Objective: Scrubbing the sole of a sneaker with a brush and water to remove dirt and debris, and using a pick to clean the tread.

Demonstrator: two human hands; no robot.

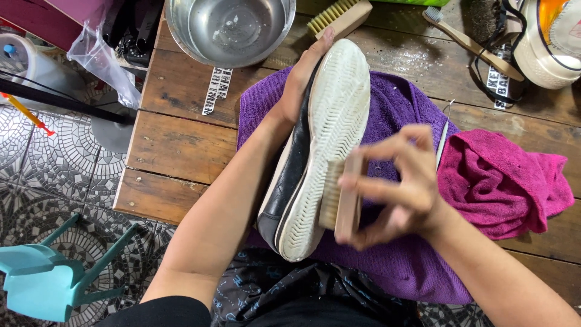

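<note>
Right hand (pixel 405 188): nearest the camera; a wooden brush (pixel 342 197) is held in a closed grip, its bristles pressed on the shoe's sole near the heel.
Shoe (pixel 321 151): a black shoe with a white ribbed sole, turned sole-up on the purple towel (pixel 399 103), at the table's front edge.
Left hand (pixel 302 75): wrapped around the shoe's toe end, steadying it.
Handling: the shoe is judged light, the sole stiff, perhaps slippery when wet; the toe and side are good places to hold.
Beside the shoe: a pink cloth (pixel 502 181) to its right, a metal bowl (pixel 230 30) beyond it.
</note>
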